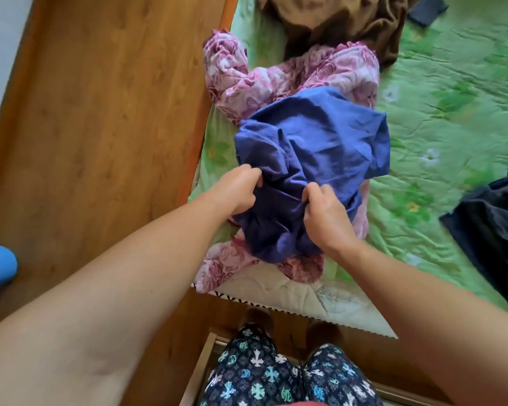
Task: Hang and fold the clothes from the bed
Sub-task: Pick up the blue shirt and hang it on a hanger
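A crumpled blue garment (320,148) lies on top of a pink flowered garment (302,74) near the foot corner of the bed (452,98), which has a green flowered sheet. My left hand (236,190) grips the blue cloth at its left edge, fingers curled into the fabric. My right hand (324,213) pinches a bunched fold of the same blue cloth just to the right. The two hands are close together at the near end of the garment.
A brown garment (349,22) lies at the head end. A black garment (493,227) sits at the right edge, and a dark piece (428,10) at the top right. A wooden bed frame board (100,127) runs along the left. My patterned trousers (276,373) show below.
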Demonstrator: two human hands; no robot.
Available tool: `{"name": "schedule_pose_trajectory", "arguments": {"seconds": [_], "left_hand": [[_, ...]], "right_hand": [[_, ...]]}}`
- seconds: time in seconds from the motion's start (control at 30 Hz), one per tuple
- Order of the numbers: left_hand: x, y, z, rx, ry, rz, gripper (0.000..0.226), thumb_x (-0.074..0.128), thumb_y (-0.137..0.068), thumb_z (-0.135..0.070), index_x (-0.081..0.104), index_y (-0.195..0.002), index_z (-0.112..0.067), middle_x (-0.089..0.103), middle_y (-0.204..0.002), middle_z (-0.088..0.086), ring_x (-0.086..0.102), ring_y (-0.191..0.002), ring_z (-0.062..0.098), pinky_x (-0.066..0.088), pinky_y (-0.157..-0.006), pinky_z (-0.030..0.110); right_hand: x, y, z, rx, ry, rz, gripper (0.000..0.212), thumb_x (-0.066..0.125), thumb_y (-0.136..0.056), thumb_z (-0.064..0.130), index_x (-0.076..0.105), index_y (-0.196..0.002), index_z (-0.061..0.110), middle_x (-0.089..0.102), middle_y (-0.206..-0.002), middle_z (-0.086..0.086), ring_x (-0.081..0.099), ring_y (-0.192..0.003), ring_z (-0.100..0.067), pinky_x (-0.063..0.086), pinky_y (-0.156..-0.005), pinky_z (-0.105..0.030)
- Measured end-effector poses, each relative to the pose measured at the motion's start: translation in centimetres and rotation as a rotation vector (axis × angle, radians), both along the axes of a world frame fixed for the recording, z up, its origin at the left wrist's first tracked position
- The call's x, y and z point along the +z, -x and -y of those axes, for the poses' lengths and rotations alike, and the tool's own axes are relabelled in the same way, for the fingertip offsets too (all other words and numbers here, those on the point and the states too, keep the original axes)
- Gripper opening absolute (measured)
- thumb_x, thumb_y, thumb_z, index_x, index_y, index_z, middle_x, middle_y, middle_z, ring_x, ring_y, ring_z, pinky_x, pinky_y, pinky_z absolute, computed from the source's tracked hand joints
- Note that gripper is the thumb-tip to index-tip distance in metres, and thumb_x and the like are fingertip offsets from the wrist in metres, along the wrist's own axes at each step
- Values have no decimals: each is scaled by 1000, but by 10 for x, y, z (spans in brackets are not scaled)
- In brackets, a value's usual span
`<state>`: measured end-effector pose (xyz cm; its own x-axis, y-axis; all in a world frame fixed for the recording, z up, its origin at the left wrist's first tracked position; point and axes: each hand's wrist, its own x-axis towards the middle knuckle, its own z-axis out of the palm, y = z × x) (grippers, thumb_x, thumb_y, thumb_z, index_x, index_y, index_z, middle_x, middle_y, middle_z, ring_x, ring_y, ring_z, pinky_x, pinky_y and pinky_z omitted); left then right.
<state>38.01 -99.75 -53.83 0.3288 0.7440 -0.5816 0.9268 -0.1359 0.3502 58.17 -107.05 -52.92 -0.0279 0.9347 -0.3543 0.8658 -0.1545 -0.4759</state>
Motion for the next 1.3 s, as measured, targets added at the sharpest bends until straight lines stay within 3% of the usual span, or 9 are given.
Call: {"name": "schedule_pose_trajectory", "arguments": {"seconds": [0.1,0.23,0.33,0.43,0.67,0.83,0.97,1.1,1.3], "left_hand": [[29,1,-1,52,5,108,40,51,-83,0,58,-119,-14,44,-103,5,55,-98,32,45,-87,41],[89,-8,-15,168,-49,187,40,49,-92,-5,57,-130,-11,45,-120,13,52,-108,29,40,-95,33],[148,-20,-30,219,-122,218,33,50,-93,-10,62,-124,-10,55,-124,14,55,-111,28,39,-92,27],[217,-42,-40,276,-144,292,25,50,-95,-14,66,-114,-17,67,-118,10,59,-104,22,44,-88,28],[371,-107,-54,413,-279,590,28,43,-100,-13,67,-112,-18,64,-100,-2,59,-90,15,49,-82,27],[455,-140,-55,489,-323,880,23,45,-100,-6,65,-104,-16,65,-100,3,59,-97,18,50,-94,34],[505,-150,-53,471,-305,1006,21,46,-100,-8,62,-110,-15,63,-104,9,58,-90,16,51,-83,31],[540,-140,-61,251,-446,809,5,62,-96,-28,67,-96,-28,66,-101,-1,62,-93,14,49,-74,24],[566,-114,-65,-255,-837,-97,39,70,-78,-67,62,-102,-37,46,-95,-10,53,-86,12,49,-70,32]], "right_hand": [[23,-16,-13,-129,18,-39,26,41,-94,0,63,-104,11,43,-97,-10,50,-81,-32,26,-71,-30],[64,-32,-24,-121,-17,-22,25,42,-98,7,62,-110,12,52,-103,-19,59,-91,-41,42,-80,-42],[109,-43,-29,25,-72,132,25,42,-103,32,54,-112,13,56,-105,-20,64,-92,-45,52,-77,-49],[163,-56,-35,127,-93,300,58,34,-96,69,51,-119,18,54,-117,-13,64,-101,-40,51,-77,-46],[262,-63,-44,108,-220,202,101,25,-69,95,37,-146,30,13,-159,-6,16,-147,-30,36,-114,-48],[316,-53,-51,-195,-320,-66,83,57,-90,61,23,-153,18,27,-140,-5,43,-128,-31,49,-92,-44],[354,-68,-69,-366,-493,-395,40,56,-95,13,47,-135,9,63,-116,-12,61,-103,-36,46,-76,-35],[394,-90,-85,-466,-536,-519,33,46,-82,-7,61,-97,17,63,-78,4,59,-77,-29,42,-62,-28],[466,-127,-117,-520,-575,-691,22,43,-82,6,60,-75,19,59,-72,0,58,-80,-28,38,-68,-32]]}}
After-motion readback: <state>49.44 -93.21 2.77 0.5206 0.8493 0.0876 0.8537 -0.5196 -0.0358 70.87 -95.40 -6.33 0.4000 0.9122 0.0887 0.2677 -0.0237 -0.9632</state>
